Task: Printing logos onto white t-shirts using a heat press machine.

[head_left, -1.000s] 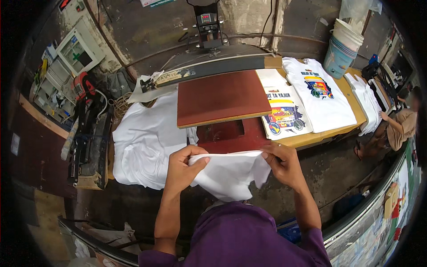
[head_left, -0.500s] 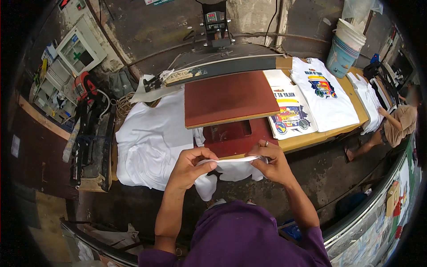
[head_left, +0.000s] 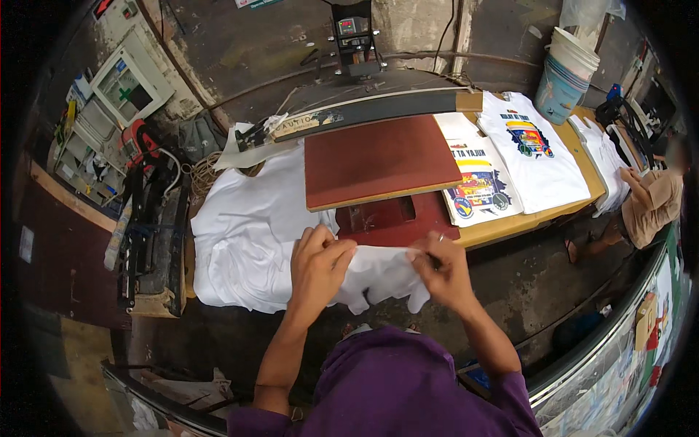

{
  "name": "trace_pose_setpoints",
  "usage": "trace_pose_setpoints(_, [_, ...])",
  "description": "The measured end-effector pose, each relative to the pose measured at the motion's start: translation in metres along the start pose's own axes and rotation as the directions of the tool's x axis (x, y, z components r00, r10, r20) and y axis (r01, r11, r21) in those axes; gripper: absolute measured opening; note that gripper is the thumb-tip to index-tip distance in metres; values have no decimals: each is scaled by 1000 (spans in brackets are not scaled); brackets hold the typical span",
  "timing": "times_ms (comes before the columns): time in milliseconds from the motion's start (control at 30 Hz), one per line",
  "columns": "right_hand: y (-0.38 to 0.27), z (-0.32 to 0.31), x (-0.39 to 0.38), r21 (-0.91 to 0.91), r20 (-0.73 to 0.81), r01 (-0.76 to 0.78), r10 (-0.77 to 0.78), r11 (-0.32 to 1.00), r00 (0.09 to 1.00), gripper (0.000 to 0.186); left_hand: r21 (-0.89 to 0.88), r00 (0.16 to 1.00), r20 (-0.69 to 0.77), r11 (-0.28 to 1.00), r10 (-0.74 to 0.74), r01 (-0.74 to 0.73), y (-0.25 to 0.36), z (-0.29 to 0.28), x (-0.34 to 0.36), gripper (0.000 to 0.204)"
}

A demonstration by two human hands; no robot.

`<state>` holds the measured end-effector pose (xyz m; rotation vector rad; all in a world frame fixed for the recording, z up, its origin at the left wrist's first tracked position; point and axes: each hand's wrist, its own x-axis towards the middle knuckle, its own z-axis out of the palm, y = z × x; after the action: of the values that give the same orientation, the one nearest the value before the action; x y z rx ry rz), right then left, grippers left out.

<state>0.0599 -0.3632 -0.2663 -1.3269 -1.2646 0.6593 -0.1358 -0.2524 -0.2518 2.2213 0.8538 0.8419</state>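
Observation:
Between my two hands a white cloth garment, seemingly a shirt, is stretched by its upper edge and hangs down in front of me. My left hand pinches one end of that edge. The other end is pinched by my right hand, which has a ring on one finger and is slightly blurred. Just beyond the cloth lies the dark red lower bed of a heat press. Its reddish-brown upper board sits above and behind it.
White shirts lie heaped left of the press. To its right are a printed transfer sheet and a printed white shirt on a yellowish table. Stacked buckets stand at the back right. Another person handles white shirts at far right.
Both hands have lifted the cloth's edge slightly and pulled it tauter. More of the cloth now hangs open below it. The other person's arm at far right has shifted.

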Motion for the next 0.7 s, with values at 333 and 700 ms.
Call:
trace_pose_setpoints(333, [5, -3, -3, 211, 373, -123, 36, 970, 927, 30, -834, 864, 497, 315, 76, 453, -22, 56, -36, 11])
trace_pose_setpoints(700, [-15, -25, -21, -131, 204, 161, -132, 978, 970, 10, -255, 975, 176, 951, -133, 176, 1, 62, -31, 16])
